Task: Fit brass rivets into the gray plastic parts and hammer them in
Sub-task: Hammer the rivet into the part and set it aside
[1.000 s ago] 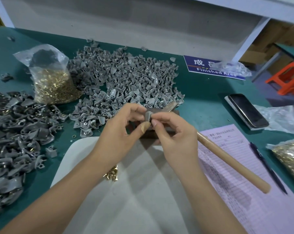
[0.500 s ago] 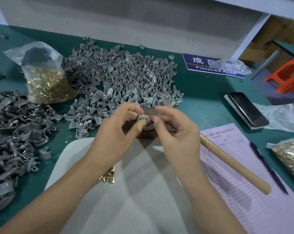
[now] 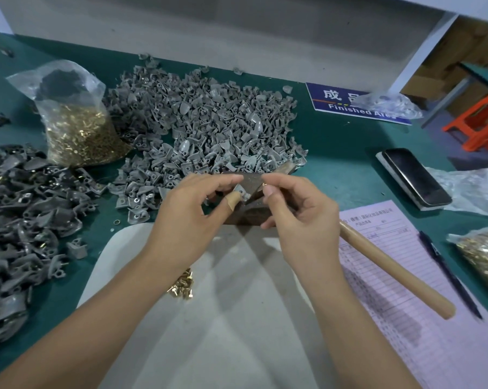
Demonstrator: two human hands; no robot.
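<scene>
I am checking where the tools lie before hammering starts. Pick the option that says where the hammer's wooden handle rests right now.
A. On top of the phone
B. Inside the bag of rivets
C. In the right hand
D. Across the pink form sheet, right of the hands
D: the wooden handle lies free across the pink form sheet, while the right hand pinches a small brass rivet and the left hand holds a gray plastic part.

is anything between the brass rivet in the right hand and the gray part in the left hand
Nothing visible. The right hand pinches a small brass rivet just right of the small gray plastic part gripped by the left hand; only open air above the dark block separates them.
</scene>
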